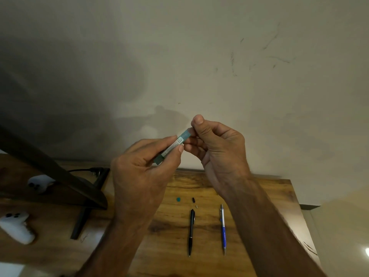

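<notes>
My left hand [141,176] grips a small teal lead-refill tube [175,144] with a white label, raised above the wooden table [259,196]. My right hand [217,148] pinches at the tube's upper end with thumb and fingers; what lies between those fingertips is hidden. On the table below lie a teal cap [178,199], a small black piece [193,200] and a tiny pale piece [196,206]. A black pen [191,231] and a blue-and-silver mechanical pencil [223,228] lie side by side, tips toward me.
A dark monitor [40,162] with its stand [79,224] and a cable [87,170] fills the left side. Two white controllers [40,183] [18,226] lie at the left. A pale wall rises right behind the table.
</notes>
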